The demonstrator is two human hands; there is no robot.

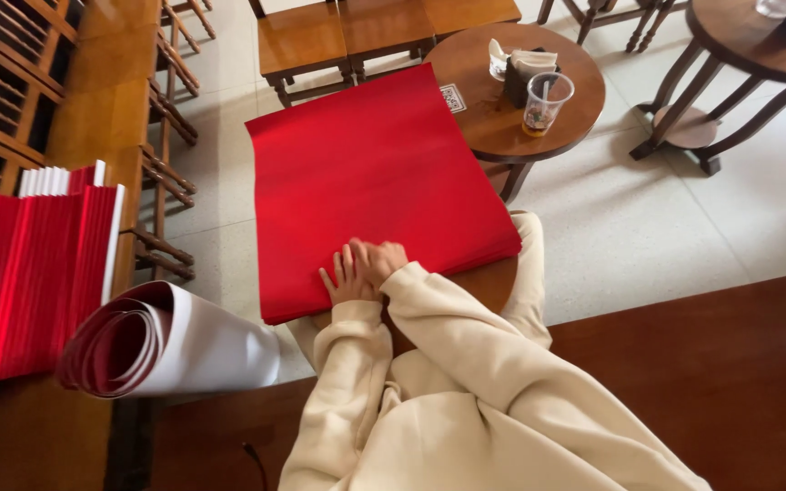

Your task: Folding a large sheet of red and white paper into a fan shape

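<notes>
— What are the hands doing?
— The left hand (346,280) lies flat, fingers spread, on the red paper stack (375,182); the right hand (380,258) rests loosely curled beside it, grasping nothing.
— And around the stack?
— It lies over a round wooden table (493,282); a plastic cup (544,102) stands beyond it, rolled sheets (161,341) to its left.

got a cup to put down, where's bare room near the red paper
The round table is bare between the red paper stack and the plastic cup. Crowded at the stack's near edge, where left hand and right hand rest.
</notes>
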